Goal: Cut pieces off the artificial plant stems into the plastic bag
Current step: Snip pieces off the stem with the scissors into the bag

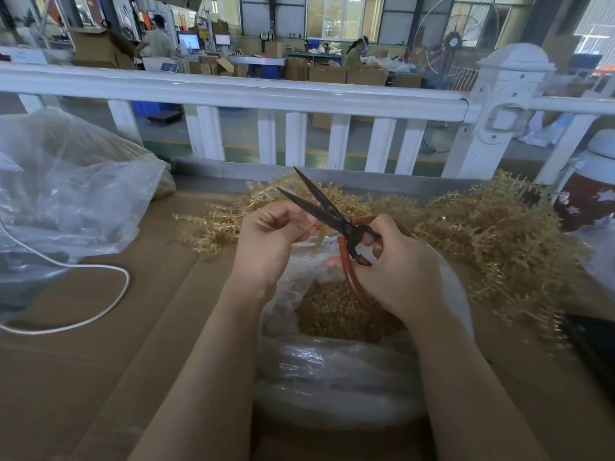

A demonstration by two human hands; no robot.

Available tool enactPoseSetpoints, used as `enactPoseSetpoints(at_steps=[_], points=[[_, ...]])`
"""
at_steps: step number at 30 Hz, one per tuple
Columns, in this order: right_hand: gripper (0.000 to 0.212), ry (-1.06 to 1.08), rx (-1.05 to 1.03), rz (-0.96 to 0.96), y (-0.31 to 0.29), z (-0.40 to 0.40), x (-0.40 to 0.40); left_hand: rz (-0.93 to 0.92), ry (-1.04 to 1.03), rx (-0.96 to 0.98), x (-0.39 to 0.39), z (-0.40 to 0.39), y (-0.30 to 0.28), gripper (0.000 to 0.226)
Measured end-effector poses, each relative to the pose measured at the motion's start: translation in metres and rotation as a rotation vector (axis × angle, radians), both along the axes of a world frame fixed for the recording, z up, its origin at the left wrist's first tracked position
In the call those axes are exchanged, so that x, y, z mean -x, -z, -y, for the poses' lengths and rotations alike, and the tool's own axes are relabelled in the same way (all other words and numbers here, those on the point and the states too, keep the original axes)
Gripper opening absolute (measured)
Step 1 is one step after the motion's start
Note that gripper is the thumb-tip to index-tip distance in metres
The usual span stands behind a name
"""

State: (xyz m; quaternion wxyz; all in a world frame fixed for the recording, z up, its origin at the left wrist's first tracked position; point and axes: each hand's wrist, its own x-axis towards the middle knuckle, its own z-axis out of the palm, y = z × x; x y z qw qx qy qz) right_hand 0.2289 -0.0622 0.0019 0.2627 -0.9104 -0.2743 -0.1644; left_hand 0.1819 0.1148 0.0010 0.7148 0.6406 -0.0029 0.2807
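The right hand [396, 271] grips the scissors [332, 221] by their reddish-brown loop handles, fingers curled through and around the loops. The dark blades stand apart in a narrow V, tips pointing up and away from the person. The left hand [269, 237] pinches a short pale stem piece [317, 239] between curled fingers and thumb, just beside the blades near the pivot; whether the stem lies between the blades cannot be told.

Both hands hover over the open mouth of the plastic bag [332, 377], which sits on the worktop [83, 361] directly before the person. Inside the bag lies a heap of small tan cut pieces [336, 314].

A pile of artificial plant stems [492, 234], golden-tan, spreads across the worktop behind and to the right of the bag. A second clear bag [66, 194] stands at the left, with a white cord [100, 271] looping on the worktop beside it. A white fence rail [233, 91] runs along the far edge.
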Motion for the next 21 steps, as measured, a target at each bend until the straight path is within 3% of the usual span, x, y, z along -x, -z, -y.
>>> enactPoseSetpoints(at_steps=[6, 15, 21], points=[[0.058, 0.026, 0.031, -0.009, -0.005, 0.000, 0.003, 0.008, -0.008, -0.002, 0.000, 0.000, -0.001, 0.033], [0.054, 0.054, -0.016, 0.053, -0.002, -0.002, 0.001, -0.007, 0.019, 0.034, 0.001, -0.001, -0.002, 0.022], [0.054, 0.039, -0.056, 0.097, 0.006, -0.003, -0.004, -0.001, 0.056, 0.073, 0.000, -0.001, -0.002, 0.036]])
